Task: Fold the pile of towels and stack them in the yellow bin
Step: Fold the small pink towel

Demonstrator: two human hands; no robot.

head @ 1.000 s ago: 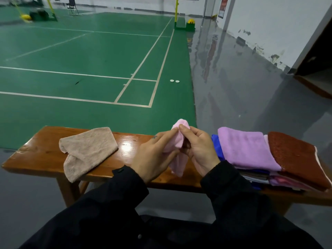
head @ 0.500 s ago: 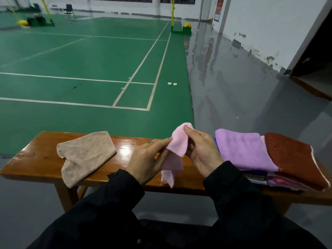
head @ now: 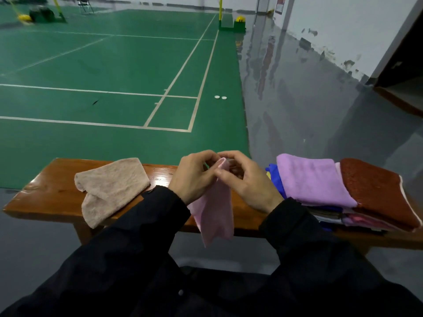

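Note:
A small pink towel [head: 216,213] hangs down in front of the wooden bench [head: 45,193]. My left hand [head: 194,177] and my right hand [head: 247,181] pinch its top edge close together above the bench. A beige towel [head: 109,188] lies crumpled on the bench's left part. On the right end sits a stack of folded towels with a lilac one [head: 313,179] and a rust-brown one [head: 377,191] on top, and a blue one [head: 275,177] under them. No yellow bin is in view.
Beyond the bench lies a green badminton court with white lines, and two small white discs [head: 220,97] on it. Grey glossy floor runs along the right, by a white wall. My black sleeves fill the bottom of the view.
The pink towel has unrolled and now hangs longer below my hands. Both hands have risen a little and moved their fingertips together at its top edge.

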